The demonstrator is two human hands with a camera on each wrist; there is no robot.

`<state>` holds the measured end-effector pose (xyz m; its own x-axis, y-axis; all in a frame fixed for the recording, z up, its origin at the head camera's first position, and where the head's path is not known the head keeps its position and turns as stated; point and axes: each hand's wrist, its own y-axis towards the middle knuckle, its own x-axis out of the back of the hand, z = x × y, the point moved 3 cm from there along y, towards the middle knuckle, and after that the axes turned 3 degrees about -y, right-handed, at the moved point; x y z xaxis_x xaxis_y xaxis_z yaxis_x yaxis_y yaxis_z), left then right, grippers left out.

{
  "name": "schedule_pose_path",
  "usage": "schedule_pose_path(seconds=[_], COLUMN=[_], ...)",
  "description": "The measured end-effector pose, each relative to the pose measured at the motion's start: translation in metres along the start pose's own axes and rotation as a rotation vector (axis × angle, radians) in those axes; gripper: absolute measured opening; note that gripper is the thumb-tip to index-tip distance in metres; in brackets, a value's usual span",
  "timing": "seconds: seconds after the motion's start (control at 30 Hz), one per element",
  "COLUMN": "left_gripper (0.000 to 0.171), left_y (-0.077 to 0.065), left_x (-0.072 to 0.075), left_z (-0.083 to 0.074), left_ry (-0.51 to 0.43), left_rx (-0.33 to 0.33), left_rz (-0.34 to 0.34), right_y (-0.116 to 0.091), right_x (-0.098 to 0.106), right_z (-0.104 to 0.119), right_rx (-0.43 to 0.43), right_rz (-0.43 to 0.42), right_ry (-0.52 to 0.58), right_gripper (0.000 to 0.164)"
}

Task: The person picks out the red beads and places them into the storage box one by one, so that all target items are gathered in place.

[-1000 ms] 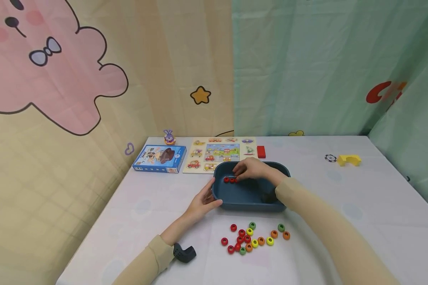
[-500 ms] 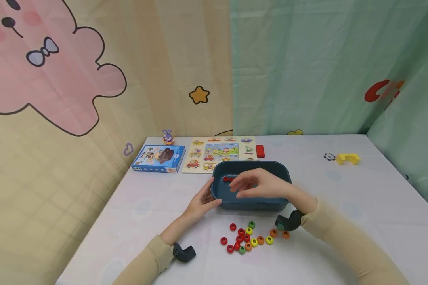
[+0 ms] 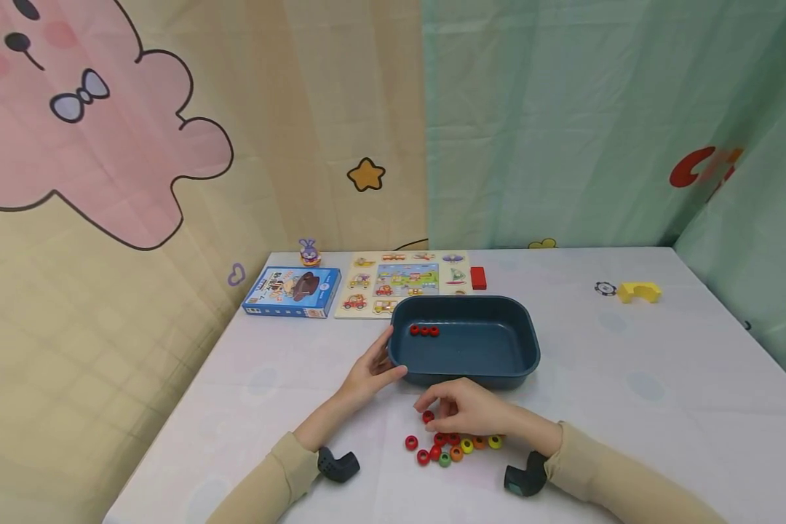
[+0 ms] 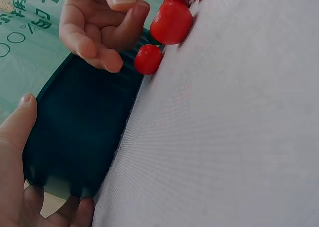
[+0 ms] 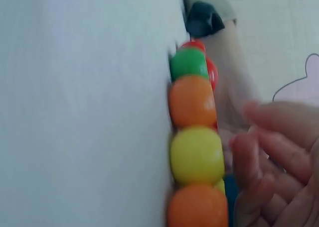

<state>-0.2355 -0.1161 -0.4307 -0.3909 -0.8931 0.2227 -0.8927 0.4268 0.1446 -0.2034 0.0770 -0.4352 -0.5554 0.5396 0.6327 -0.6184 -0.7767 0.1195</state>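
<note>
In the head view, my left hand (image 3: 365,377) grips the left end of a dark blue plastic bin (image 3: 465,380), with the thumb at its near corner. Three red beads (image 3: 424,331) sit in a row inside the bin at the left. My right hand (image 3: 468,410) is just in front of the bin, over the loose beads (image 3: 455,454). Its thumb and fingers are bent and apart around a red bead (image 3: 429,417); the right wrist view shows nothing pinched. Several red, orange, yellow and green beads lie there, some hidden under the hand.
Behind the bin lie a picture puzzle board (image 3: 359,291), a blue box (image 3: 292,291) and a red block (image 3: 478,278). A small purple rabbit figure (image 3: 309,252) stands at the back. Farther right are a yellow arch block (image 3: 639,292) and a black-and-white disc (image 3: 605,289).
My right hand has left the inside of the bin and come toward me, down to the loose beads. Three red beads now show in the bin. The left hand has stayed put.
</note>
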Motion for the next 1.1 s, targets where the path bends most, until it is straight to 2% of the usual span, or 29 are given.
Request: schedule_pose_path(seconds=[0.2,0.43,0.7,0.97,1.1], left_gripper=[0.073,0.073,0.074,0.074,0.074], left_y=[0.000,0.000,0.001,0.001,0.002], left_x=[0.000,0.000,-0.001,0.000,0.000], left_z=[0.001,0.001,0.001,0.005,0.005], left_ry=[-0.009,-0.009,-0.031,-0.026,-0.027], left_rx=[-0.015,0.016,-0.024,-0.003,0.001], left_rz=[-0.003,-0.004,0.008,0.001,0.001], right_y=[0.002,0.004,0.004,0.001,-0.002], right_x=[-0.003,-0.007,-0.007,-0.004,0.004], right_z=[-0.007,-0.012,-0.012,0.000,0.016], right_rx=[-0.042,-0.064,-0.055,-0.019,0.017], right_rz=[-0.089,-0.101,-0.105,-0.131,-0.120], right_ry=[-0.065,-0.107,-0.136,-0.237,-0.223], right_gripper=[0.030,0.027,0.023,0.022,0.022])
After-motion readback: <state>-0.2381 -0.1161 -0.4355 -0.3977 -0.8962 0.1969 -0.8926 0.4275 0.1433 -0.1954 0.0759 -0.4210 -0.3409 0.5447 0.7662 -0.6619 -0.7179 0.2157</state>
